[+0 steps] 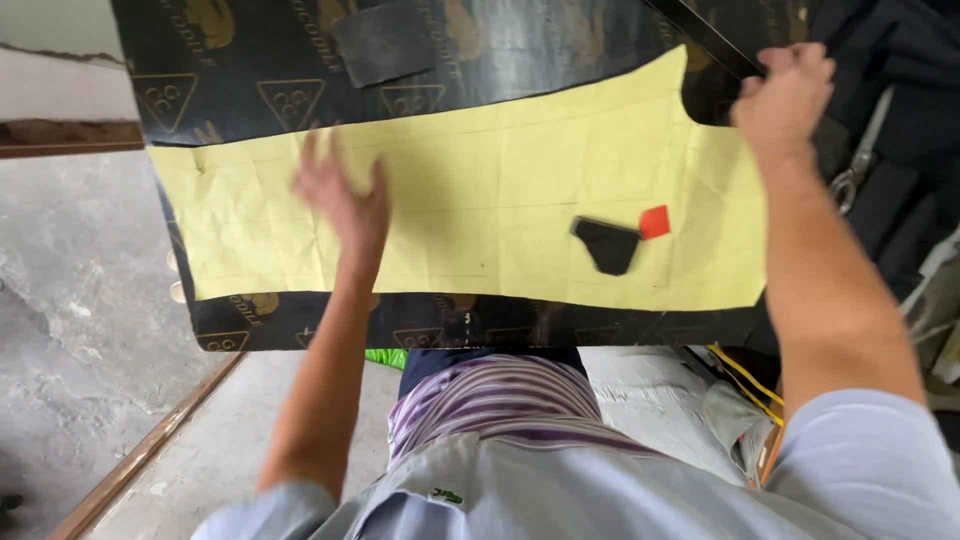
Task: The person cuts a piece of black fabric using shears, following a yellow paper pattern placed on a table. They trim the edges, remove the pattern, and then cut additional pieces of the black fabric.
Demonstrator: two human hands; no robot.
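Here, your left hand lies flat and open on the yellow paper pattern, fingers spread, which looks like a way to press the sheet smooth against the black sheet underneath so it does not slide; the hand is a little blurred, so you cannot tell exactly how firmly it presses. Your right hand is closed at the far right corner, where the pattern's cut-out curve meets the dark material, and it seems to pinch the edge there, probably holding that end taut while the other palm flattens the middle; whether it grips paper, black sheet or both cannot be told. The pattern spreads across almost the whole width of the black sheet, which carries printed gold triangles and lies over the desk in front of your striped shirt. A small black scrap and a red chip sit touching each other on the right half of the paper, likely acting as weights or markers. Another dark patch rests near the far edge. A pair of scissors hangs off to the right, beyond your forearm, apart from both hands. The concrete floor shows on the left.
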